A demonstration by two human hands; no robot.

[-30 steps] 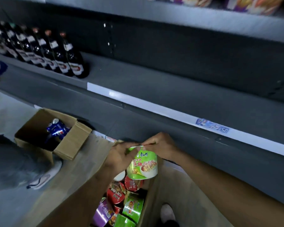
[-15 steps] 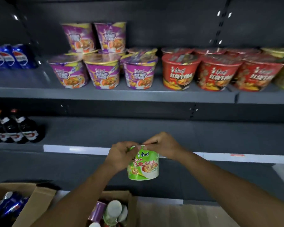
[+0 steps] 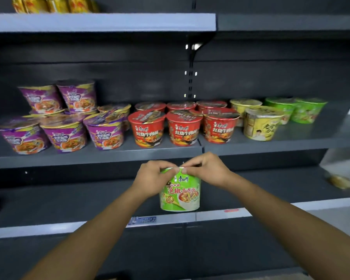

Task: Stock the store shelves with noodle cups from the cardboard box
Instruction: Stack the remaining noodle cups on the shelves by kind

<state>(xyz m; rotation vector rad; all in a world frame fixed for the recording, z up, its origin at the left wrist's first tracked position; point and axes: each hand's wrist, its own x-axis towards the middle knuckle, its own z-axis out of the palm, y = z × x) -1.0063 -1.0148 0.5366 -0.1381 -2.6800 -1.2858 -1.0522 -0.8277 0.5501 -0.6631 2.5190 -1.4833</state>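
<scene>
Well, the middle shelf (image 3: 109,156) carries noodle cups from its left end rightward: purple cups (image 3: 63,136), red cups (image 3: 183,128), yellow cups (image 3: 260,123), then green cups (image 3: 307,110) nearest the right end. Below the red ones, in front of the lower shelf (image 3: 69,201) (white strip along its front edge), one green noodle cup (image 3: 180,194) hangs upright. The left hand (image 3: 153,179) and right hand (image 3: 205,169) both pinch its rim, fingers curled.
</scene>
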